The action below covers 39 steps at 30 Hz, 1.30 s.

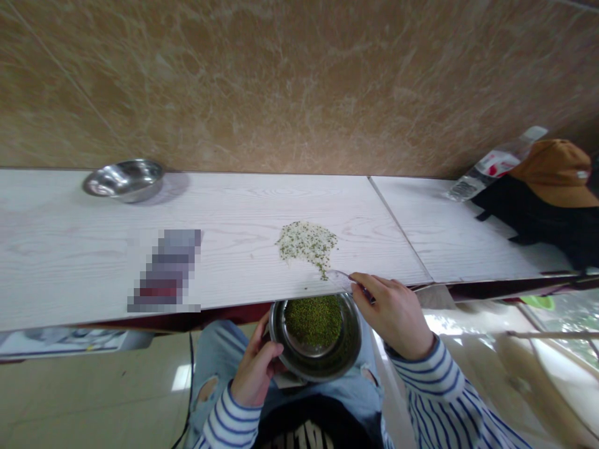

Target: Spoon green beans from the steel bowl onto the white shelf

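Note:
My left hand is closed on the rim of a steel bowl held below the table's front edge, over my lap. Green beans lie inside the bowl. My right hand pinches a small clear scraper or spoon at the table edge, just above the bowl. A pile of mixed white grains and green beans lies on the white table, with a thin trail running toward the scraper.
An empty steel bowl sits at the table's back left. A blurred-out object lies left of the pile. A plastic bottle, an orange cap and a black bag are at the right. A marble wall stands behind.

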Each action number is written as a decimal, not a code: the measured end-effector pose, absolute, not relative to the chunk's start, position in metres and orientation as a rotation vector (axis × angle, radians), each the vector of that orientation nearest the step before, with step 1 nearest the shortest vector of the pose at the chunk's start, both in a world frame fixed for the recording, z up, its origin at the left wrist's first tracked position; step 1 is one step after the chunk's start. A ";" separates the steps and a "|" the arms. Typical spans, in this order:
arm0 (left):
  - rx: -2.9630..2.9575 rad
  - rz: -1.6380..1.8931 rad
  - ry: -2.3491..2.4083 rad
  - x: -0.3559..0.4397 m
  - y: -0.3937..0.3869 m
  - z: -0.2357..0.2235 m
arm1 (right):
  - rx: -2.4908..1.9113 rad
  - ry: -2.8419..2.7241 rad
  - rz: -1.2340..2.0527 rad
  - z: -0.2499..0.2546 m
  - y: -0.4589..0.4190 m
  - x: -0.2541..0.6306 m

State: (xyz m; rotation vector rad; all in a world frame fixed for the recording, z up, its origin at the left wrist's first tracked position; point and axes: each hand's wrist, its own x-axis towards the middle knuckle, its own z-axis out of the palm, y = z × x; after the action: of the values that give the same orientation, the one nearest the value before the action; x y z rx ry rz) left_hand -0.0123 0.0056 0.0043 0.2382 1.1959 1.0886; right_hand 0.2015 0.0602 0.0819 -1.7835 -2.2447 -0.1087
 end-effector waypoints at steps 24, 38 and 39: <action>0.228 1.066 1.218 -0.013 0.005 0.002 | -1.822 -2.205 -0.166 0.082 0.066 0.204; 0.266 1.061 1.194 -0.014 0.005 0.001 | -1.743 -2.263 -0.077 0.084 0.066 0.203; 0.267 1.061 1.192 -0.014 0.005 0.001 | -1.740 -2.266 -0.078 0.084 0.067 0.203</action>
State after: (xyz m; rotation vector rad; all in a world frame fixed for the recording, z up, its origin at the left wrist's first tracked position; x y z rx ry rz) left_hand -0.0139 0.0050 0.0008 0.2672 1.1916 1.0609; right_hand 0.2028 0.0666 0.0840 -1.7404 -2.2660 -0.0778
